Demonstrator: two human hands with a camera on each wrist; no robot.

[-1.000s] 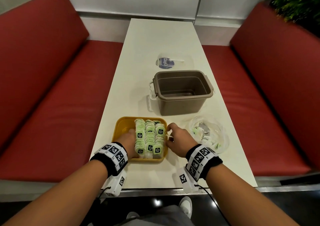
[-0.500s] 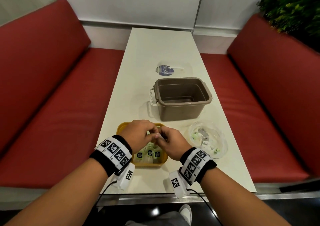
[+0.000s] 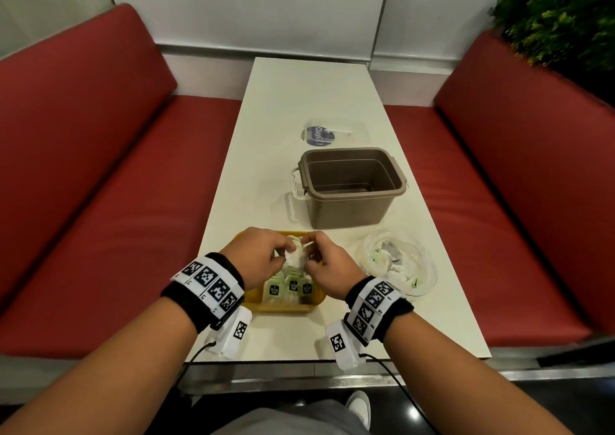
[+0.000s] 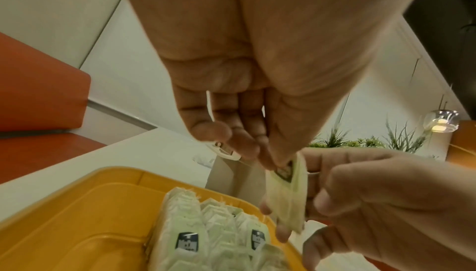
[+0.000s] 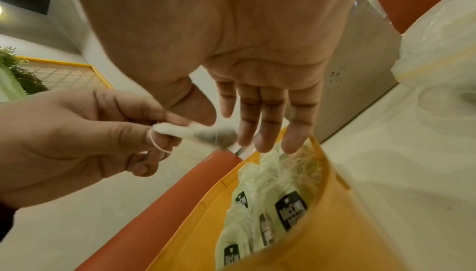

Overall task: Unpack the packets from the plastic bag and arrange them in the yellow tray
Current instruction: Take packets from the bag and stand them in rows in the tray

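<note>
The yellow tray [image 3: 253, 296] sits at the table's near edge with rows of pale green packets [image 3: 293, 288] standing in its right half. Above the tray both hands meet on one packet [image 3: 295, 258]. My left hand [image 3: 278, 251] pinches its top end, seen close up as the left hand [image 4: 268, 153] on the packet [image 4: 287, 194]. My right hand [image 3: 314, 253] holds the other end between thumb and fingers. In the right wrist view the packet [image 5: 198, 135] trails a thin string over a left finger. The clear plastic bag [image 3: 397, 264], right of the tray, still holds several packets.
A brown open bin [image 3: 351, 186] with white handles stands just behind the tray. Farther back lies a clear lid with a blue label [image 3: 321, 135]. Red bench seats [image 3: 116, 201] flank the narrow white table [image 3: 299, 101]. A green plant [image 3: 559, 18] is at the far right.
A second ago the hands lay at either side of the packets in the tray. They have since come together above it and now hold one packet between them.
</note>
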